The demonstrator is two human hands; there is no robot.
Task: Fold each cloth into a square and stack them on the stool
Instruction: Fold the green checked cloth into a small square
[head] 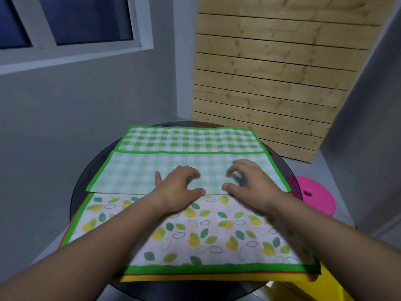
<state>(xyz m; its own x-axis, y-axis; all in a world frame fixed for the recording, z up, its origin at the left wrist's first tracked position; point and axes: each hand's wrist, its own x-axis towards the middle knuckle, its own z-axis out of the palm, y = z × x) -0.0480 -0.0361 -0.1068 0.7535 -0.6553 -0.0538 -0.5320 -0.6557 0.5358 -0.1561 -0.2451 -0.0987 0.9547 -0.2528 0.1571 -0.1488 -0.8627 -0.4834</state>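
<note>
Middle of the frame, the green checked cloth [134,172] lies half-folded over a leaf-print cloth [217,235] on the round dark worktop [86,181]. The left hand [180,185] and right hand [247,183] sit on it with fingers curled and thumbs at its near edge; I cannot tell whether they pinch it. The pink stool [316,196] stands at right.

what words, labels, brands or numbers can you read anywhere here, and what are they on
None: no readable text shows in this view.
The green checked cloth bears only checks.
The leaf-print cloth bears only leaves.
The pink stool, the wooden slat panel and the window show no writing or labels.
</note>
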